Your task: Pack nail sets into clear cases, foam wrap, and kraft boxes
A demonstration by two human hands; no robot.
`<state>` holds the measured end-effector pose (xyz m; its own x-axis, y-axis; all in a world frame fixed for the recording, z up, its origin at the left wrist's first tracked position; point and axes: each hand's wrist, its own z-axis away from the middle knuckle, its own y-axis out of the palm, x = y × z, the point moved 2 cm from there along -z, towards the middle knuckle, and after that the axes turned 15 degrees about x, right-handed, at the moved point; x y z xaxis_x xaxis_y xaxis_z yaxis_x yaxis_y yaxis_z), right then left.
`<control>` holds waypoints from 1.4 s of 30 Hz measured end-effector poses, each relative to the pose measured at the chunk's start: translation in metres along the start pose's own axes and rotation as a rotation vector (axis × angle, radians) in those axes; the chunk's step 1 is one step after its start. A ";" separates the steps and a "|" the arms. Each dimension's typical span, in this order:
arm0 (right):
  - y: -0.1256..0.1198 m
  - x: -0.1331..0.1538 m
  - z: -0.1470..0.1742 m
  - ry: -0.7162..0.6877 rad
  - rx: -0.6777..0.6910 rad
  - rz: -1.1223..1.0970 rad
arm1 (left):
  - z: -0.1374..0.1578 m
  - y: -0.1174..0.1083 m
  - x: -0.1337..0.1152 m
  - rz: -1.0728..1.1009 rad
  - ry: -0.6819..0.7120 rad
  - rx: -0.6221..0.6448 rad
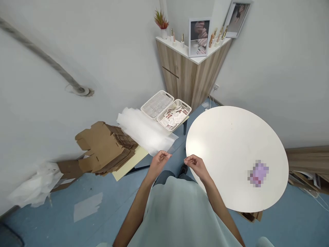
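Note:
My left hand hovers in front of my body near the end of the white translucent plastic bags, its fingers curled with the thumb against them and nothing visible in it. Beside the rim of the round white table, my right hand is held in a similar loose pinch, with no object showing. A gap separates the two hands. Left of the bags lies a stack of flat brown cardboard boxes. Behind them stand a white basket with clear plastic sheets and a white basket with printed cards.
A blurred purple item lies on the round table's right part. The wooden corner cabinet carries a picture frame, small bottles and a potted plant. At far left, white plastic hangs near the wall above the blue floor.

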<state>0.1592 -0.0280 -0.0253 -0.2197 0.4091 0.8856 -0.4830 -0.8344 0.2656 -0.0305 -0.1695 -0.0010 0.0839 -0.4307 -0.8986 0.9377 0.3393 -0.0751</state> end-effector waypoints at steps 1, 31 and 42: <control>-0.001 0.001 -0.003 0.010 -0.019 -0.005 | -0.011 -0.007 0.001 -0.005 -0.008 0.015; 0.077 0.032 -0.040 0.055 -0.844 -0.130 | -0.366 -0.104 0.021 -0.987 -0.124 0.218; 0.048 0.030 -0.046 -0.018 -0.678 -0.053 | -0.336 -0.117 -0.004 -0.615 -0.055 -0.014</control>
<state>0.0903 -0.0382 -0.0038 -0.1699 0.4317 0.8858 -0.9186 -0.3949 0.0163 -0.2539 0.0734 -0.1334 -0.4533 -0.5932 -0.6653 0.8153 0.0258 -0.5785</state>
